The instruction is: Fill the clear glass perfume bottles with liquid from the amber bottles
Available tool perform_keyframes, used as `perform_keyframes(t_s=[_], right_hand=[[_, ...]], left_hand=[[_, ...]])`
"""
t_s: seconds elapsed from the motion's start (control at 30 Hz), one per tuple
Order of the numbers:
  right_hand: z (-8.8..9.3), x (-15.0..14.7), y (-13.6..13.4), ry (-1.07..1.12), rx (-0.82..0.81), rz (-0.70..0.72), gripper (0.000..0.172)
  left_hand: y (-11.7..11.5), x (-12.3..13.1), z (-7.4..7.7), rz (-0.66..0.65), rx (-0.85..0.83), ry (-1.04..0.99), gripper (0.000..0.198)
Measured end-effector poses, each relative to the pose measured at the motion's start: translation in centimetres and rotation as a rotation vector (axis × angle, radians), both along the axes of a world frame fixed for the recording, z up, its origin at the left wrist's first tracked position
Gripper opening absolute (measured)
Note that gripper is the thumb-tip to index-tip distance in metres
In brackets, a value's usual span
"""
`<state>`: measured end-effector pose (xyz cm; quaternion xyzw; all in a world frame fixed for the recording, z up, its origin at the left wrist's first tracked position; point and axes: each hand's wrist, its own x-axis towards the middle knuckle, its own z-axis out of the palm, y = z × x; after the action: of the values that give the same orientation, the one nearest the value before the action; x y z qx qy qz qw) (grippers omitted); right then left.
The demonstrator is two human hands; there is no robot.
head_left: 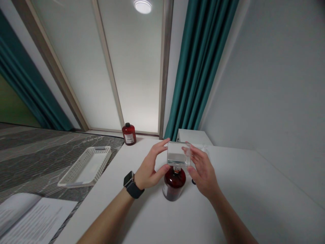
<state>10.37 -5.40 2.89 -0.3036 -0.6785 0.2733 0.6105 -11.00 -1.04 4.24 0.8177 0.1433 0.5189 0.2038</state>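
A clear rectangular block or box (178, 152) is held level between my two hands. My left hand (151, 165), with a dark watch on its wrist, grips the left edge with thumb and fingers. On the opposite edge, the fingers and thumb of my right hand (203, 170) close round it. Directly below stands an uncapped reddish-brown bottle (174, 181) with a pale label; its clear threaded neck shows just under the block. Whether block and neck touch, I cannot tell. A small black round piece (193, 182), perhaps a cap, lies partly hidden by my right hand.
A second brown bottle (129, 135), black-capped, stands at the white table's (152, 217) far left corner. Beyond the left edge are a white perforated basket (66, 183) and an open book (40, 220). A white box (194, 136) and a clear object (205, 148) sit behind my right hand.
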Motion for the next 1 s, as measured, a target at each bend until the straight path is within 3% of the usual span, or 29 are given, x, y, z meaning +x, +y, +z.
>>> perform_keyframes(t_s=[1.0], right_hand=[[0.02,0.25,-0.12,-0.013,0.012,0.026,0.047]], left_hand=[[-0.02,-0.13,0.19,0.016,0.044,0.003,0.047]])
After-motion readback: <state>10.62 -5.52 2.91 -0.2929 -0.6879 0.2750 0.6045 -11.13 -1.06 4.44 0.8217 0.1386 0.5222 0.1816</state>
